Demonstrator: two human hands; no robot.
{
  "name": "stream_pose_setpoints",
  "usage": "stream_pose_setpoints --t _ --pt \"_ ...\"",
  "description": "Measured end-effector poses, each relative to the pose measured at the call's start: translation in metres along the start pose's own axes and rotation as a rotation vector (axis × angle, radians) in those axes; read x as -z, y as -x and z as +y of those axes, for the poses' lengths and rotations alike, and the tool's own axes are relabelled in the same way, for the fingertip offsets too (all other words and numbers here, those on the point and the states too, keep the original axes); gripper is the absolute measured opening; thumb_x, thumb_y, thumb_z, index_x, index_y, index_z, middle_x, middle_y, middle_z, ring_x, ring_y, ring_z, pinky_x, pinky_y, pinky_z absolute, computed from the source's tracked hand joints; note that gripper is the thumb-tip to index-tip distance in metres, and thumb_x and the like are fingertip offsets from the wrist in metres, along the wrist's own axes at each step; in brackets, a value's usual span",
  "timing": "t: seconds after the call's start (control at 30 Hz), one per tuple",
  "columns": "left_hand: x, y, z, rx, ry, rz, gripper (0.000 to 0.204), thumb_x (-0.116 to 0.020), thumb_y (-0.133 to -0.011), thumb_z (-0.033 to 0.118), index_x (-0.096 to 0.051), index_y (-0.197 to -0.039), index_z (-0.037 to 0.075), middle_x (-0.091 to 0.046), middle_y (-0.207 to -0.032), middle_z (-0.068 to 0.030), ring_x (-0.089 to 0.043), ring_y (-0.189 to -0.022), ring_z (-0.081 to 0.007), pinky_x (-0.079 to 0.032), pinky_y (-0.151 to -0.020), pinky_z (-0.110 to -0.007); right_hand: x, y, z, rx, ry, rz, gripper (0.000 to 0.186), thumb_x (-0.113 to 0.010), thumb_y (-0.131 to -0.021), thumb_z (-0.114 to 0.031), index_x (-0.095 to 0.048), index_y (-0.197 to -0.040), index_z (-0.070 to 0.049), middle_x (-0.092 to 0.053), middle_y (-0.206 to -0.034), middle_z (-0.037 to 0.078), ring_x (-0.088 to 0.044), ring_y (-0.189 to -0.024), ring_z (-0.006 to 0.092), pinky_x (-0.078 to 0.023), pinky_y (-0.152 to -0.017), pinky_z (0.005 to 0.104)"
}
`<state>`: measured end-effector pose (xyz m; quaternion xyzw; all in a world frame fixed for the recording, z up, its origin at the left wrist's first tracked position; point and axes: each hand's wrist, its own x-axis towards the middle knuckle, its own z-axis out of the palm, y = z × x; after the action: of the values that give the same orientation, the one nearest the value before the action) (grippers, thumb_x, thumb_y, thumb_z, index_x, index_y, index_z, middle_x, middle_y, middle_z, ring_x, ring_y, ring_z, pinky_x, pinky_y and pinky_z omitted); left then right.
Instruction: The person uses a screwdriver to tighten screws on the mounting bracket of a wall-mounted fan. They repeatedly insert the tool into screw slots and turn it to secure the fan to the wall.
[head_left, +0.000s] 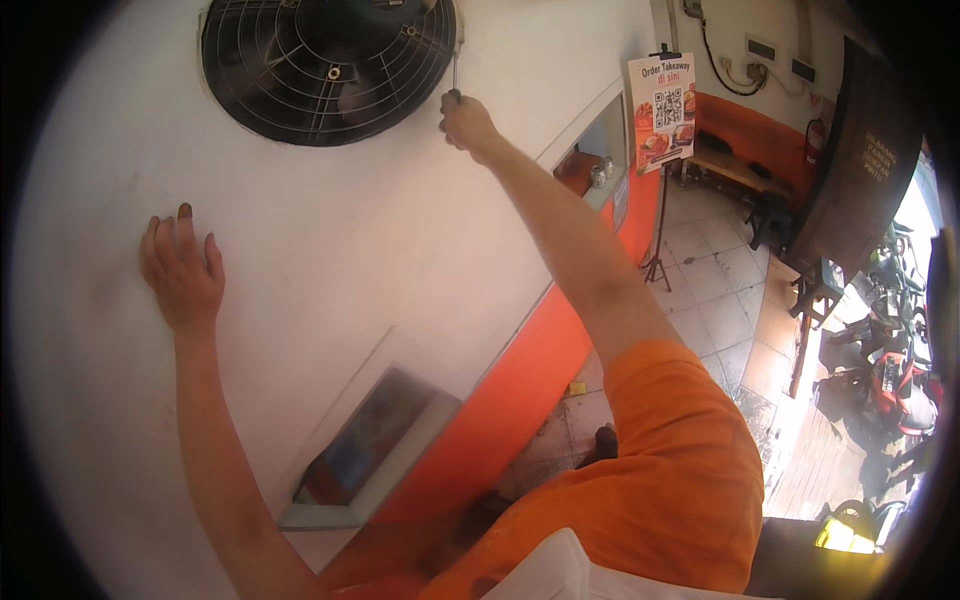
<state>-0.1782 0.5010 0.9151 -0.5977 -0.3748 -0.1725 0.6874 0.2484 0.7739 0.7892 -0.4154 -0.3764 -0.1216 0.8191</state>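
A large black exhaust fan [335,75] with a round wire guard is set in the white wall [300,230] in front of me. My right hand [468,124] reaches up beside the fan's right edge, closed round the dark handle of a screwdriver [453,96]. Its thin metal shaft points upward along the fan's rim; the upper part is too small to tell whether the tip touches a screw. Lower on the left, my left hand [185,270] rests against the wall with its fingers stretched out, holding nothing.
Below are a wall opening [370,430] and an orange lower wall [490,385]. To the right stands a poster [662,112] on a thin stand above the tiled floor [705,325]. Beyond are a bench [735,165], stools [818,290] and motorcycles [900,390] outside.
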Motion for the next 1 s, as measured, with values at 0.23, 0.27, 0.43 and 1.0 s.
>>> stream_pose_setpoints --t 0.23,0.27,0.43,1.0 --pt "-0.004 0.0 -0.001 0.008 0.013 0.012 0.054 -0.064 -0.103 0.029 -0.051 -0.153 0.011 -0.05 -0.143 -0.0137 -0.046 -0.142 -0.0362 -0.04 -0.116 -0.054 0.028 0.0 -0.027 -0.484 -0.136 -0.082 0.048 -0.041 -0.114 -0.04 -0.062 -0.119 0.003 -0.073 -0.089 0.023 -0.072 -0.083 0.0393 -0.055 -0.081 0.0476" --pt "-0.004 -0.001 -0.001 -0.011 0.01 0.012 0.054 -0.064 -0.103 0.028 -0.051 -0.153 0.011 -0.05 -0.143 -0.0139 -0.046 -0.142 -0.0365 -0.04 -0.116 -0.054 0.03 -0.001 -0.032 -0.345 -0.026 -0.326 0.049 -0.041 -0.114 -0.038 -0.065 -0.11 0.005 -0.072 -0.094 0.029 -0.069 -0.094 0.0461 -0.053 -0.088 0.0507" --pt "-0.002 -0.006 -0.001 -0.043 0.002 0.028 0.055 -0.063 -0.103 0.028 -0.05 -0.152 0.008 -0.05 -0.143 -0.0148 -0.046 -0.142 -0.0374 -0.04 -0.115 -0.053 0.061 -0.047 -0.034 -0.613 -0.812 0.05 0.034 -0.043 -0.113 -0.036 -0.054 -0.1 -0.007 -0.052 -0.065 0.001 -0.044 -0.05 0.0093 -0.033 -0.044 0.0265" --pt "-0.005 -0.009 -0.004 -0.046 0.03 0.005 0.054 -0.061 -0.104 0.028 -0.049 -0.15 0.002 -0.052 -0.148 -0.0156 -0.046 -0.144 -0.0398 -0.039 -0.116 -0.053 0.118 -0.08 0.004 -0.492 -0.232 -0.762 0.043 -0.055 -0.11 -0.038 -0.067 -0.113 0.003 -0.069 -0.08 0.018 -0.067 -0.072 0.0256 -0.053 -0.071 0.0385"
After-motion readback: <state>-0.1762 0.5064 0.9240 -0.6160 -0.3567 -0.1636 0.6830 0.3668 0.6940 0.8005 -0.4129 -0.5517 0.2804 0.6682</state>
